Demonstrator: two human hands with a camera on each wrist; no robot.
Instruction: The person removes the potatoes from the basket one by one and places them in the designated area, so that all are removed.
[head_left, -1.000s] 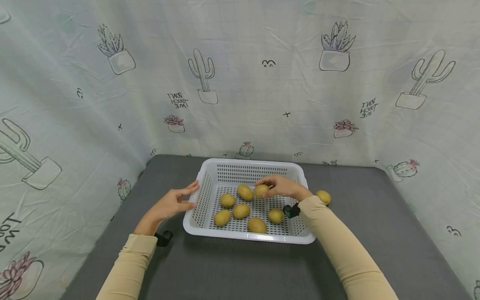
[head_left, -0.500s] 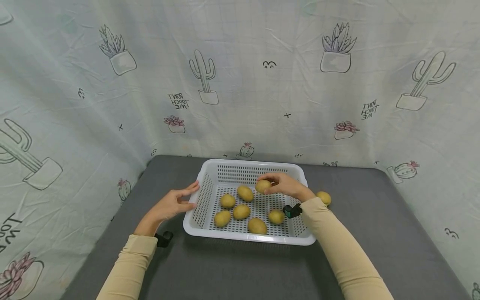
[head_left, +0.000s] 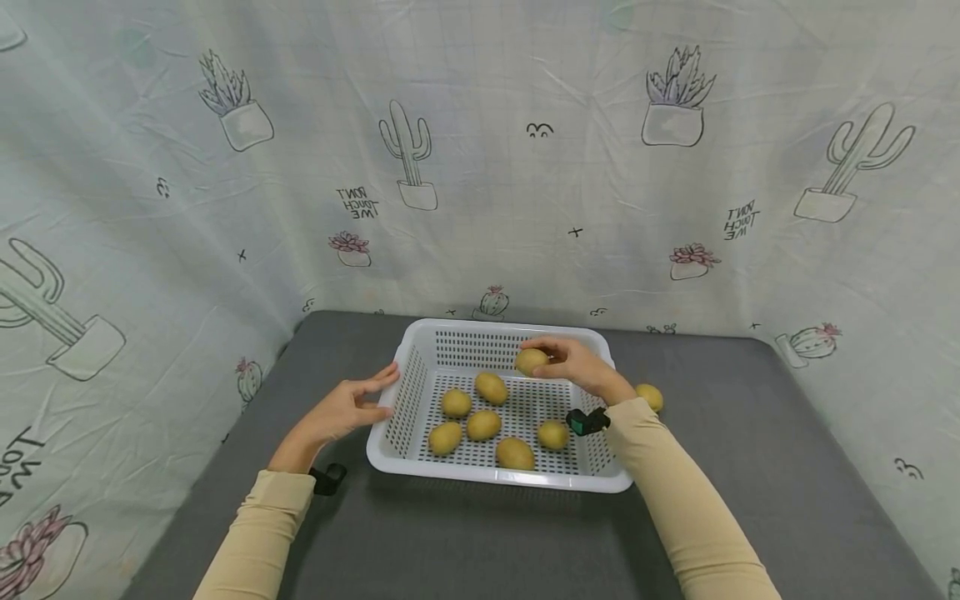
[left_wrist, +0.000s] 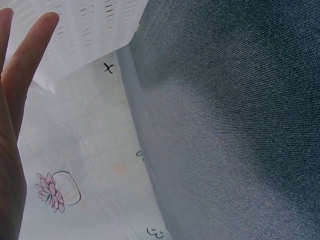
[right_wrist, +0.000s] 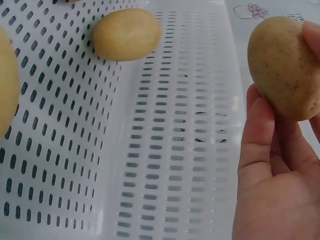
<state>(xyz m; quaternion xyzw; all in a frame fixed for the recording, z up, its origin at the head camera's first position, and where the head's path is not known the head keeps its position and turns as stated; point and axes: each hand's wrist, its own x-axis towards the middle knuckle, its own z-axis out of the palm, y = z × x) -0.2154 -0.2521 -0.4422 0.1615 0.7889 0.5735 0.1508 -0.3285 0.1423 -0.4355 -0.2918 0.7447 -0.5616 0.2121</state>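
Observation:
My right hand (head_left: 577,367) pinches a potato (right_wrist: 280,67) between thumb and fingertips, holding it above the basket floor near the back wall. Pale brown and speckled, it is plain to see in the right wrist view. My left hand (head_left: 337,412) rests with extended fingers against the left rim of a white slotted plastic basket (head_left: 495,476). Several more potatoes lie loose on the basket floor, among them one potato (head_left: 491,388) left of the held one and one potato (head_left: 515,453) near the front wall.
Another potato (head_left: 649,397) sits on the grey table (head_left: 480,542) outside the basket's right wall, partly behind my right sleeve (head_left: 675,483). A pale curtain (head_left: 480,167) printed with cactus drawings surrounds the table at the back and sides.
My right hand has raised the potato from the basket floor and carried it slightly to the right and toward the back. The left hand stays at the rim.

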